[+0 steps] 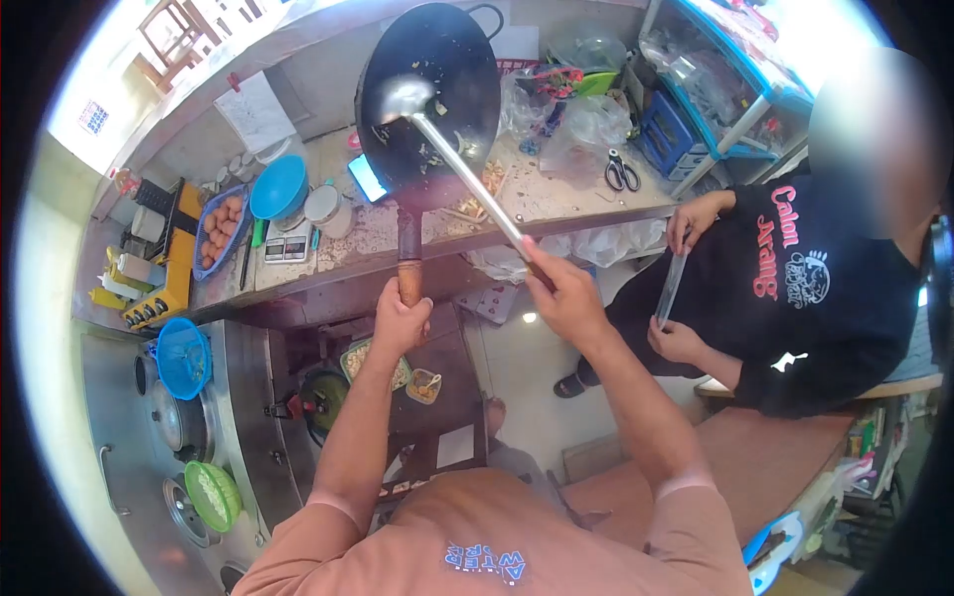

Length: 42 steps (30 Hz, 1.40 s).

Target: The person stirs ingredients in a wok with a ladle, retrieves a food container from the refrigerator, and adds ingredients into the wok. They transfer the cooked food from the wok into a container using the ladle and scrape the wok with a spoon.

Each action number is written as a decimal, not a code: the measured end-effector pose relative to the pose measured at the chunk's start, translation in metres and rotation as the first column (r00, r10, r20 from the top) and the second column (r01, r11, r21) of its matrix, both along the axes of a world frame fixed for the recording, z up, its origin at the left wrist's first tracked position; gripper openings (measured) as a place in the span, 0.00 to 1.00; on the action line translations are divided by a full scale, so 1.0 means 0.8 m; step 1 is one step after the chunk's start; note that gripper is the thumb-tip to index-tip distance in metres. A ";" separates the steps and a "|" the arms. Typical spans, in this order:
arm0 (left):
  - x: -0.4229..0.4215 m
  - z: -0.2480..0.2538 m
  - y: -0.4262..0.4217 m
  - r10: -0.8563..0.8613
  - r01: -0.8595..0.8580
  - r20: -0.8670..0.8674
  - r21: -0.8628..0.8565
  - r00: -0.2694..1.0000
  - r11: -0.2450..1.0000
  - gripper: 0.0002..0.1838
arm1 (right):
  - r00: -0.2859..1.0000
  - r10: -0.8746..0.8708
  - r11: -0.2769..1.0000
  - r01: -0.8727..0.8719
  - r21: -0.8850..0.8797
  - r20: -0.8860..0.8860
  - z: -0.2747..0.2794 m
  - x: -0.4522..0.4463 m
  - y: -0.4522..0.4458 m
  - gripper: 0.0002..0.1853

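Observation:
A black wok [447,60] with bits of food stuck inside is held out over the counter. My left hand [400,318] is wrapped round its wooden handle. In my right hand [568,298] is the handle end of a long metal ladle [467,174], whose bowl rests inside or just over the wok; which of these I cannot tell. A lit phone [368,179] and small scattered food pieces lie on the counter near the wok.
At the right, a person [815,288] in black holds a clear plastic strip. Black scissors [622,171] and plastic bags [586,129] lie on the counter [348,233]. A blue bowl [279,187], a scale [288,244] and a basket of eggs [221,233] stand left.

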<state>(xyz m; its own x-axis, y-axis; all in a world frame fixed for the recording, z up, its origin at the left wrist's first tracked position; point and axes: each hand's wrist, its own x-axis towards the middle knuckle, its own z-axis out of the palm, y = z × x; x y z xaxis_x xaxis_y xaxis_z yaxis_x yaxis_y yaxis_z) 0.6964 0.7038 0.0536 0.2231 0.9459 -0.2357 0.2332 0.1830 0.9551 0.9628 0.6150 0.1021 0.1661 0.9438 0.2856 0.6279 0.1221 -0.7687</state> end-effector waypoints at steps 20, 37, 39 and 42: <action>-0.007 0.007 -0.011 0.031 -0.031 0.003 0.015 1.000 0.999 0.14 | 0.997 -0.017 0.996 0.023 -0.081 0.077 -0.022 0.034 -0.008 0.30; -0.012 0.008 -0.019 0.055 -0.055 -0.019 0.040 0.998 0.998 0.15 | 0.996 -0.045 0.985 0.057 -0.161 0.079 -0.076 0.050 -0.047 0.30; -0.028 -0.021 -0.007 0.071 -0.052 -0.120 0.149 0.990 0.988 0.16 | 0.996 -0.053 0.983 0.065 -0.174 0.072 -0.076 0.050 -0.055 0.30; -0.024 -0.013 -0.006 0.062 -0.038 -0.185 0.130 0.981 0.991 0.17 | 0.995 -0.098 0.983 0.097 -0.159 0.001 -0.042 0.029 -0.021 0.29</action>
<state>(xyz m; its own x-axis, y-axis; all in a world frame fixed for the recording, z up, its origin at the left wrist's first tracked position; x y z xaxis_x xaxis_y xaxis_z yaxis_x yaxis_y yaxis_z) 0.6771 0.6991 0.0432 0.1382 0.9794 -0.1474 0.4042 0.0800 0.9112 0.9863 0.5986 0.0684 0.2607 0.9563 0.1325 0.6254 -0.0628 -0.7778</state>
